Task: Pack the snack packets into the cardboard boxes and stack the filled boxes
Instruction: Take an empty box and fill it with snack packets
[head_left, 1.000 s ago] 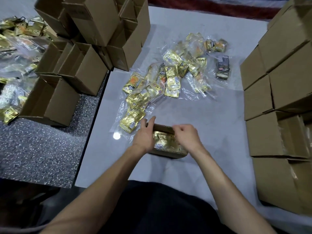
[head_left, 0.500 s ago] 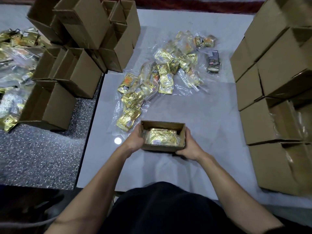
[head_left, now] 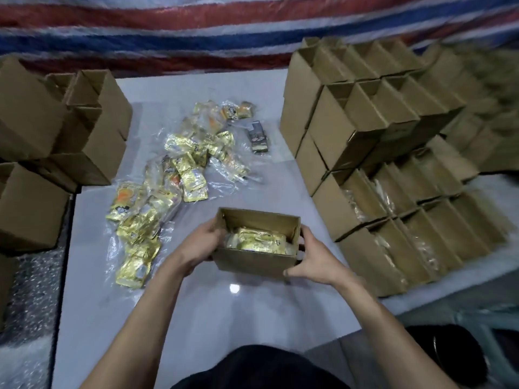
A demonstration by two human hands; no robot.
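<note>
**ITEM 1, cardboard box** [head_left: 254,258]: open at the top, no flaps seen. Gold snack packets [head_left: 258,241] lie low inside, well under the rim. The box appears raised off the white table [head_left: 224,318] and tipped slightly towards the person. Whether its base touches the table cannot be told.

**ITEM 2, left hand** [head_left: 200,245]: grasps the box's left end wall, fingers wrapped round the outside.

**ITEM 3, right hand** [head_left: 311,262]: grasps the box's right end wall, thumb near the lower front corner, fingers curled round the corner above.

**ITEM 4, loose packets** [head_left: 179,175]: a scatter of gold packets in clear wrap, beyond the box and to its left, near but not touching it. 1 dark packet [head_left: 258,136] lies further beyond the box.

**ITEM 5, stack of filled boxes** [head_left: 379,192]: right of the box, in several tiers. The lower ones lie on their sides with clear wrap showing in their mouths. The upper tiers are blurred.

**ITEM 6, empty boxes** [head_left: 84,136]: piled well to the left of the box.

**STEP IN HAND (judged):** carrying the filled box across to the stack.

**Handling notes:**
- Hold both end walls evenly; the card looks thin, so do not squeeze it.
- Keep the mouth upward until the box reaches the stack, since the packets sit loose and could slide out.
- Turn the box to match its neighbours only at the last moment.
- Seat it flush, with edges aligned, and do not nudge the tier beneath.
</note>
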